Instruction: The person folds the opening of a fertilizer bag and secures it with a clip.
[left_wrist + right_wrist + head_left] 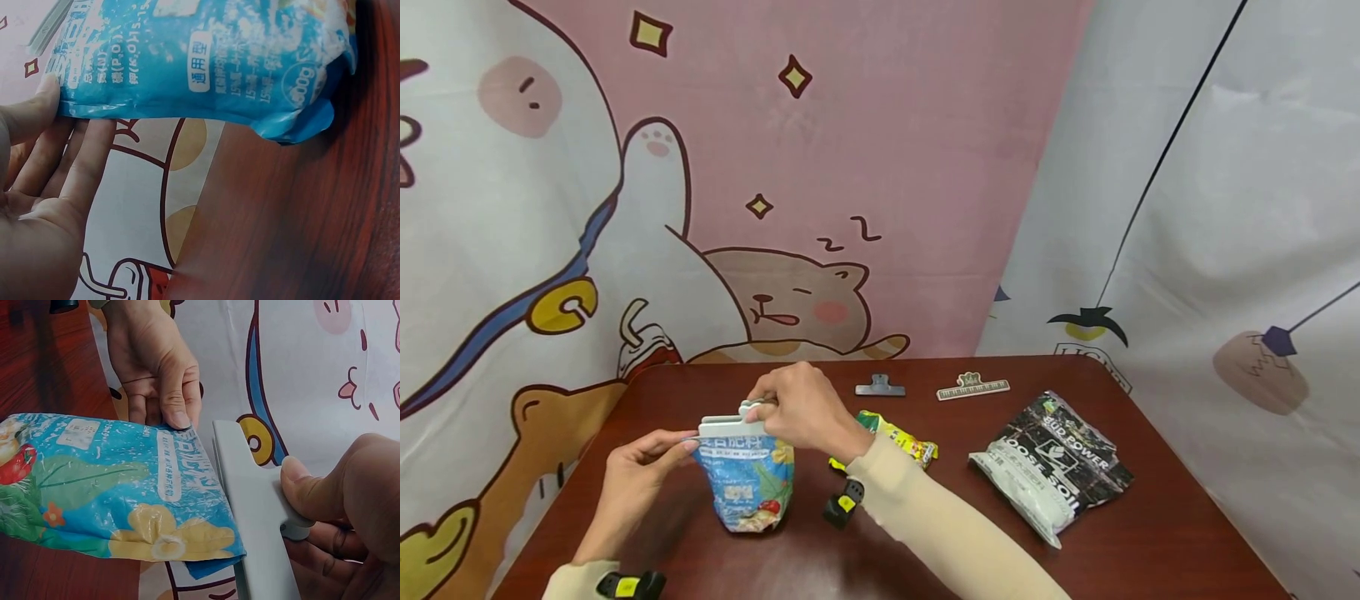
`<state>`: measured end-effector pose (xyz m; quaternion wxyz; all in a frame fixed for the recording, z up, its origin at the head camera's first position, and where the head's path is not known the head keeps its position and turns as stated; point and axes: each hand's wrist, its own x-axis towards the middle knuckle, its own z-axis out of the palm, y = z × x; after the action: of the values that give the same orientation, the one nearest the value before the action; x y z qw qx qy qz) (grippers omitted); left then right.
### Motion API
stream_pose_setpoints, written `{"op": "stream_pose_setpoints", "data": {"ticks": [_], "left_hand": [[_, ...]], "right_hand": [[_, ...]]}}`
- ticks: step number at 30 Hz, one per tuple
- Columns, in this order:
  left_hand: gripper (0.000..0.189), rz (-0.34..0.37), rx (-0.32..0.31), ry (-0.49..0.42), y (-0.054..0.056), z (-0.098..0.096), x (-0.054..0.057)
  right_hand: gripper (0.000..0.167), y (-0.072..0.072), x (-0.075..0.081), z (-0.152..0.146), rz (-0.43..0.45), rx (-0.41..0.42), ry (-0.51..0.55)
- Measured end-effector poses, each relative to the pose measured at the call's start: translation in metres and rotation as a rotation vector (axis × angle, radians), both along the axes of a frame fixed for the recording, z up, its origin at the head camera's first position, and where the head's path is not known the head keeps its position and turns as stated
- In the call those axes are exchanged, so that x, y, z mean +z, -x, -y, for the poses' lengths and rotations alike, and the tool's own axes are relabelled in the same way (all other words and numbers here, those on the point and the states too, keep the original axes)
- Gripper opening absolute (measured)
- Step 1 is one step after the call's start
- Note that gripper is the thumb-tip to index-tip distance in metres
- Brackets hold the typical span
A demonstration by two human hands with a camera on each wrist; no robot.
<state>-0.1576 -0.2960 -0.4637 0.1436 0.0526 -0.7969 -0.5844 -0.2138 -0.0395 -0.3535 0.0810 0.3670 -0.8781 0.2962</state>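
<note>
A blue fertilizer bag (pixel 745 487) with vegetable pictures stands upright on the table. My left hand (pixel 638 475) pinches its upper left corner between thumb and fingers, as the left wrist view also shows the bag's side edge (pixel 206 115). Along the bag's top edge sits a white bag clip (pixel 253 506). My right hand (pixel 805 408) grips the clip's handle, thumb on one side and fingers on the other. In the right wrist view the clip's long bar lies against the bag's top, and whether its jaws bite the bag fully cannot be told.
A yellow-green packet (pixel 902 442) lies behind my right forearm. Farther back lie a grey metal clip (pixel 880 387) and a patterned clip (pixel 972 387). On the right rests a black and white soil bag (pixel 1056 467). A printed cloth (pixel 887 167) hangs behind the brown table (pixel 1180 517).
</note>
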Motion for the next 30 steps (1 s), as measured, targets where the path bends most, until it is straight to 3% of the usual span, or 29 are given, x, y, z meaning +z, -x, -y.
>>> {"op": "stream_pose_setpoints", "data": {"ticks": [11, 20, 30], "left_hand": [[0.035, -0.043, -0.047, -0.124, -0.002, 0.002, -0.002], [0.035, -0.031, -0.033, -0.124, -0.002, 0.003, -0.002], [0.032, -0.017, -0.004, -0.066, -0.004, 0.002, 0.0]], "right_hand": [[0.015, -0.003, 0.002, 0.002, -0.004, -0.001, -0.025], [0.016, -0.005, 0.0, 0.006, -0.006, -0.014, -0.047], [0.015, -0.007, -0.006, 0.013, -0.029, -0.026, -0.055]]}}
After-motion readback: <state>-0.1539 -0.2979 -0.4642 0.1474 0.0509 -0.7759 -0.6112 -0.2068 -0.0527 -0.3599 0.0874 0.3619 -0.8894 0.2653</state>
